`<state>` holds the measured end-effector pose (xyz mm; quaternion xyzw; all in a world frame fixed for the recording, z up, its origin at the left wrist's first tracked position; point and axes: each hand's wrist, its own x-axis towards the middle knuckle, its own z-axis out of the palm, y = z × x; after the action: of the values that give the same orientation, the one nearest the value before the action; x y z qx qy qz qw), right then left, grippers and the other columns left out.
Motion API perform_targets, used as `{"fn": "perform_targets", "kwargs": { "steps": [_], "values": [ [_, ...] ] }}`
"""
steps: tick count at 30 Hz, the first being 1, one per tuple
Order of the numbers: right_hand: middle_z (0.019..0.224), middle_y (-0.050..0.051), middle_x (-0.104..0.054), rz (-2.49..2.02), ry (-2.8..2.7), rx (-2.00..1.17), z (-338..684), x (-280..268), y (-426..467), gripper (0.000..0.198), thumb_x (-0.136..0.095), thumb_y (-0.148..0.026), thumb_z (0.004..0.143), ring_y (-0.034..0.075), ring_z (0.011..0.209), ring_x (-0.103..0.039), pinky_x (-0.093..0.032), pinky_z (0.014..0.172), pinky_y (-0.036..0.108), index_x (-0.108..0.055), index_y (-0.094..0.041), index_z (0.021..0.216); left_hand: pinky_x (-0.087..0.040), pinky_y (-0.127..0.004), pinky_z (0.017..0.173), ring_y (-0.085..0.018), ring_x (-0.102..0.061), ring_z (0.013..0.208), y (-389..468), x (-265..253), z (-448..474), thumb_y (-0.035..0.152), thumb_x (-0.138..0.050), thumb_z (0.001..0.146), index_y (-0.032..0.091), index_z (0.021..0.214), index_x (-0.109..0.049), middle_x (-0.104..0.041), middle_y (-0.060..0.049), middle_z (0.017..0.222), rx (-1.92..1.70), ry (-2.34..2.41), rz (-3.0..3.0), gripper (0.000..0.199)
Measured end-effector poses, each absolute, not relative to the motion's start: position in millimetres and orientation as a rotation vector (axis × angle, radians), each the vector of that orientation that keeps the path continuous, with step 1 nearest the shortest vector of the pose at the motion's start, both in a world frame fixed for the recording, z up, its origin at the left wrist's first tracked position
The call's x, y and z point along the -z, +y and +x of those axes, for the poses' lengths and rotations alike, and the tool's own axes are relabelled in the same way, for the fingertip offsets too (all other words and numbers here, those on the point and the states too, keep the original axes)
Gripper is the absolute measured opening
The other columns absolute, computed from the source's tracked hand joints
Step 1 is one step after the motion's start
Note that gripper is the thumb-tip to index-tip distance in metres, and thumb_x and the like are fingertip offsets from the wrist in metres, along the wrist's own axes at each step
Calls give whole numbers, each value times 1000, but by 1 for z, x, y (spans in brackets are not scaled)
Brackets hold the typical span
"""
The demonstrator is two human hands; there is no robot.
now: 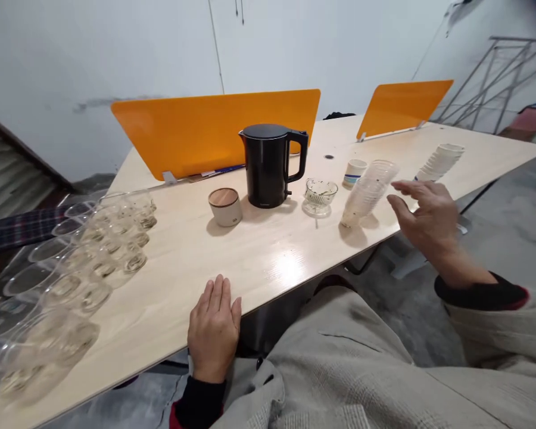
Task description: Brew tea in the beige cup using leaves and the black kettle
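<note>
My left hand [214, 328] lies flat on the front edge of the table [183, 262], fingers stretched out and nothing under them that I can see. My right hand [426, 220] is raised over the right part of the table, thumb and fingers apart, holding nothing. Just left of its fingertips leans a nested stack of clear plastic cups [368, 190], tilted to the right. Beyond that stack stands a paper cup [354, 173] with a blue band. A footed glass bowl [321, 195] holds bits of green leaf. Behind my right hand a stack of white cups [440, 162] also tilts.
A black electric kettle [268, 167] stands mid-table, beside a pale canister [226, 210] with a wooden lid. Several rows of clear cups [93, 292] with leaves in the bottom fill the left side. Orange dividers [218, 131] stand behind. A plaid sleeve [22, 226] shows at far left.
</note>
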<state>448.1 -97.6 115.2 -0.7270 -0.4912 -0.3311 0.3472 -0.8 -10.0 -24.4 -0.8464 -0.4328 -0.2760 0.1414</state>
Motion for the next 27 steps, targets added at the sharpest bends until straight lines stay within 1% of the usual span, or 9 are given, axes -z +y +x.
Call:
{"fn": "perform_targets", "kwargs": {
  "steps": [1,3,6,10,15,18,20,24,27],
  "values": [
    [116,17,-81,-1924,-1329,882,455,-117,-95,31,-64,-37,97,33,107,-72,-54,102,50,-80,-21,117,-53,-46,105,-35,-67,139,-10,25,-1,31,-50,110,18,160,-55,-68,-16,151,806,-1252,-2447,52],
    [128,18,-78,-1995,-1447,857,467,-117,-88,33,-64,-35,97,35,120,-66,-51,108,52,-81,-19,121,-53,-47,105,-35,-66,139,-10,26,-2,31,-51,110,18,161,-54,-69,-16,151,824,-1255,-2458,53],
    [126,16,-80,-2077,-1552,784,477,-113,-76,31,-61,-29,98,36,124,-63,-50,109,53,-83,-18,116,-52,-47,107,-36,-65,141,-10,27,-2,30,-54,109,17,158,-57,-68,-17,151,861,-1273,-2494,51],
    [112,13,-83,-2141,-1514,728,483,-109,-70,30,-56,-29,100,34,117,-67,-54,101,51,-84,-21,106,-52,-48,106,-37,-65,140,-9,29,-3,30,-56,108,17,160,-54,-67,-17,152,904,-1267,-2502,54],
    [100,9,-84,-2112,-1453,680,484,-115,-72,20,-63,-27,93,32,102,-69,-56,89,47,-83,-25,92,-54,-49,103,-38,-68,136,-8,27,-3,29,-56,108,14,166,-45,-69,-20,149,888,-1178,-2464,60],
    [96,7,-83,-2098,-1425,634,484,-120,-73,14,-68,-27,88,31,98,-70,-57,87,47,-81,-30,85,-54,-50,104,-38,-67,137,-9,26,-2,30,-55,109,19,168,-40,-69,-19,149,888,-1211,-2477,63],
    [94,5,-83,-2088,-1418,600,485,-124,-73,12,-69,-27,87,30,97,-70,-57,87,46,-80,-31,82,-54,-51,104,-38,-67,138,-9,26,-2,30,-55,108,19,168,-42,-68,-19,150,890,-1230,-2485,62],
    [94,8,-84,-2075,-1377,614,483,-135,-74,13,-68,-25,87,28,95,-71,-55,90,43,-81,-25,84,-54,-51,103,-39,-67,137,-9,26,-2,29,-55,108,14,163,-48,-68,-20,149,869,-1211,-2483,58],
    [94,10,-84,-2008,-1379,741,474,-150,-82,14,-68,-25,91,28,95,-73,-55,93,42,-80,-23,83,-54,-50,102,-38,-68,137,-9,26,-2,29,-55,108,15,162,-50,-68,-19,150,866,-1211,-2471,56]
  ]
}}
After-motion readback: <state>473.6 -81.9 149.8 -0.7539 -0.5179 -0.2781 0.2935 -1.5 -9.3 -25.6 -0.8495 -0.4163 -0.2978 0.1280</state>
